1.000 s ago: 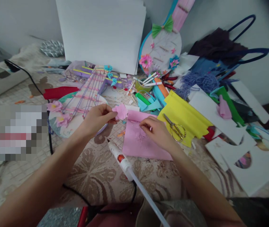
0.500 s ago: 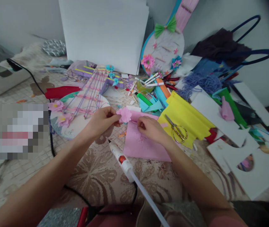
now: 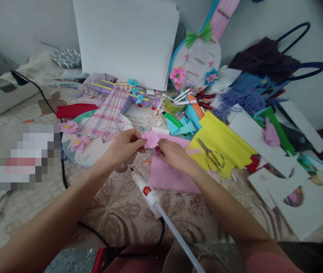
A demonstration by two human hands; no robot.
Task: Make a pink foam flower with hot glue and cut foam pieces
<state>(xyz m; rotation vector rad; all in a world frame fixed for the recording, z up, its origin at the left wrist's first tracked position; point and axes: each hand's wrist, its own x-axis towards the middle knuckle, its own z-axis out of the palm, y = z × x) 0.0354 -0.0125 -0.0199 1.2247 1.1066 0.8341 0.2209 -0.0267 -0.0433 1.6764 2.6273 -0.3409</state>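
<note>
Head view: we can't read the pixelated patch at left; the round-bodied craft instrument has its neck cut off up top. Our left hand pinches the pink paper flower by its left edge, between both hands. Right hand, fingers curled, meets its right edge; whether it grips, we can't tell. A second ago it was off the flower, over the pink sheet.
</note>
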